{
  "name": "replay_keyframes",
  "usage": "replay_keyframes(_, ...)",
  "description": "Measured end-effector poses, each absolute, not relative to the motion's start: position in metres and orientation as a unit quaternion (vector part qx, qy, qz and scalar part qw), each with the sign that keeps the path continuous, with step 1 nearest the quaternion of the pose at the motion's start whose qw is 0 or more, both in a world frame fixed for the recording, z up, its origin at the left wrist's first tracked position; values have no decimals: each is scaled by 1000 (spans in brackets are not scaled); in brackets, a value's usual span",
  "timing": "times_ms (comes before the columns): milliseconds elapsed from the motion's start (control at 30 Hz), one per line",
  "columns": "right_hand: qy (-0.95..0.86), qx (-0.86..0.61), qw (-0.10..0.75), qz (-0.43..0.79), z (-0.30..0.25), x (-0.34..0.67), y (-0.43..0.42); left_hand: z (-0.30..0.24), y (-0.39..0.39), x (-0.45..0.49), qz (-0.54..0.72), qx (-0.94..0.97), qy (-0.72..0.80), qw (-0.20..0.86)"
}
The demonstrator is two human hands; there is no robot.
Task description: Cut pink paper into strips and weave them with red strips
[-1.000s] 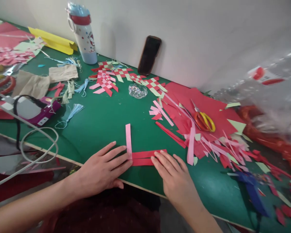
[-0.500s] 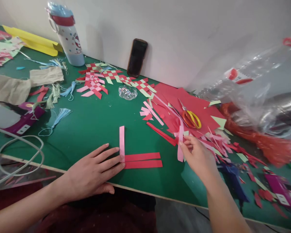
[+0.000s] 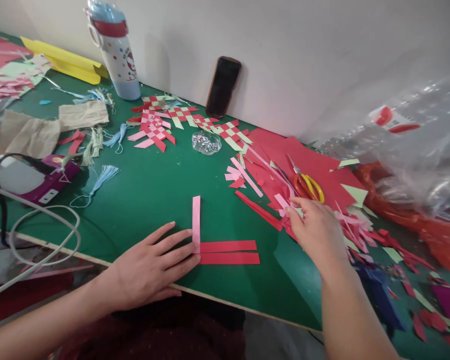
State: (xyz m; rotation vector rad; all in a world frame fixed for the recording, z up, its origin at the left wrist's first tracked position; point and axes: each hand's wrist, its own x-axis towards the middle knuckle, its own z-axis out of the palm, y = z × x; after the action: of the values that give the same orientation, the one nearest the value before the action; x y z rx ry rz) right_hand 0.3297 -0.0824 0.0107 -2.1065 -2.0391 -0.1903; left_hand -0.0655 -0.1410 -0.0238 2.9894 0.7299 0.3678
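Note:
My left hand [image 3: 155,267] lies flat with fingers spread. Its fingertips press on the lower end of an upright pink paper strip [image 3: 196,220] and the left ends of two red paper strips [image 3: 230,252]. The red strips run side by side to the right, forming a corner with the pink one. Over the pile of cut paper, my right hand [image 3: 317,227] has its thumb and fingers drawn together around a pink paper strip [image 3: 281,201], whose far end pokes out to the left. The exact pinch is partly hidden by the hand.
Scissors [image 3: 309,187] lie on red paper sheets [image 3: 277,142] beyond my right hand. Woven paper pieces [image 3: 153,127], a clear dish of beads [image 3: 206,143], a phone [image 3: 223,86] and a bottle [image 3: 116,55] stand or lie farther back. Plastic bags [image 3: 408,200] crowd the right.
My right hand has moved up and away over the paper pile; the pink strip by its fingers now sits tilted rather than upright. My left hand stays on the strips. The view has shifted slightly.

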Motion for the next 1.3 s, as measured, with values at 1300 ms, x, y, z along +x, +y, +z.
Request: replay_keyframes(1300, -695, -708, 105, -69, 24, 319, -66, -11, -143, -64, 114, 963, 240, 39)
